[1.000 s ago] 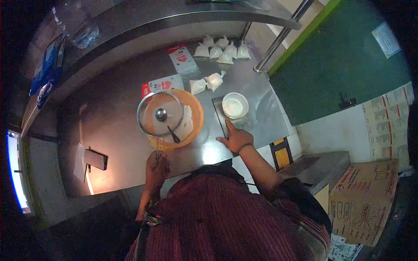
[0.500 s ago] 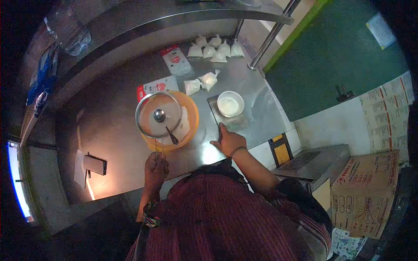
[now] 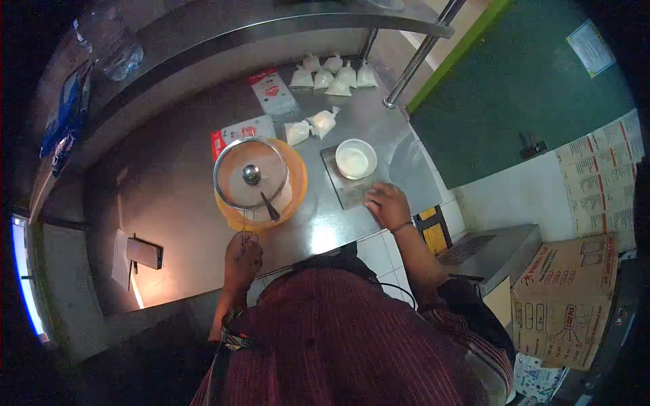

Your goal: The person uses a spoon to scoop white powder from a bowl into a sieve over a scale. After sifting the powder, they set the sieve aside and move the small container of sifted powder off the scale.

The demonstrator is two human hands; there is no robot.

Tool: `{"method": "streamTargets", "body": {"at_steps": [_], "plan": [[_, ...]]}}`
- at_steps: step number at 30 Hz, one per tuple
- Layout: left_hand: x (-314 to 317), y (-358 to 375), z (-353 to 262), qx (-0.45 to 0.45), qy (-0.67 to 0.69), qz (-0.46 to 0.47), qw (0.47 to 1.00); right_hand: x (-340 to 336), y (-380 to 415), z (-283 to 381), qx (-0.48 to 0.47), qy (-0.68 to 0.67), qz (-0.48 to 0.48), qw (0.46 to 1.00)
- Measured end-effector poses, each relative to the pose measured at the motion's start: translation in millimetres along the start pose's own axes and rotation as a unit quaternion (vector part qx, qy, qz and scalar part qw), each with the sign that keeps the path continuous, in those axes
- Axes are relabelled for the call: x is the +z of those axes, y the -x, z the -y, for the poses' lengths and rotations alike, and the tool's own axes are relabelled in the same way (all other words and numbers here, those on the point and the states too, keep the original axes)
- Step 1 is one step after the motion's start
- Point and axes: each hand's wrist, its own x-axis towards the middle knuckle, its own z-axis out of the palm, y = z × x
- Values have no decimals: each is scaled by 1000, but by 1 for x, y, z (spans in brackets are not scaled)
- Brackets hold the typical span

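Observation:
My left hand (image 3: 243, 258) is closed around the wire handle of a round metal strainer (image 3: 218, 186). The strainer sits over an orange basin (image 3: 298, 177) with white contents. Inside the strainer lies a spoon with a round metal bowl (image 3: 252, 174) and a dark handle. My right hand (image 3: 388, 205) is at the front right of a flat kitchen scale (image 3: 332, 174), its fingers loosely bent at the scale's edge and nothing visible in them. On the scale stands a white tub (image 3: 356, 160) holding white powder.
Tied bags of white powder (image 3: 338, 82) stand at the back, with two more bags (image 3: 322, 123) nearer. Two red-and-white packets (image 3: 273, 91) lie beside them. A phone (image 3: 145, 252) is propped at the left. A steel shelf (image 3: 271, 28) runs overhead; cardboard boxes (image 3: 565, 298) stand at right.
My right hand has moved right along the scale's front, from its left corner to its right side, and its fingers have bent. My left hand keeps its hold on the strainer.

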Motion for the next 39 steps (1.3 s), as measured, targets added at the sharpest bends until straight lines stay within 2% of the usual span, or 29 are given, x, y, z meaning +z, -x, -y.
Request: {"method": "streamTargets", "body": {"at_steps": [3,7,9,10,12,21,27,33,39], "plan": [[-1,2,3,2,43,16,999,10,5,-6,-20,-8,7,1000],[-4,-3,19,-1,8,-4,1000,10,5,-8,-37,7,-10,999],[-9,-8,32,188,-99,19,977,11,6,-9,-50,40,-18,998],[-7,-5,28,186,-100,19,977,13,7,-9,-50,39,-18,998],[-3,4,13,9,34,1,999,16,9,-9,-35,48,-14,998],[-1,9,7,14,23,-2,1000,25,14,-17,-67,89,22,993],[1,7,3,-24,37,-13,999,22,15,-10,-50,42,-17,998],[0,3,11,13,34,3,999,16,12,-8,-53,33,-18,998],[0,4,4,-10,8,6,1000,26,16,-16,-65,71,-3,995]]}}
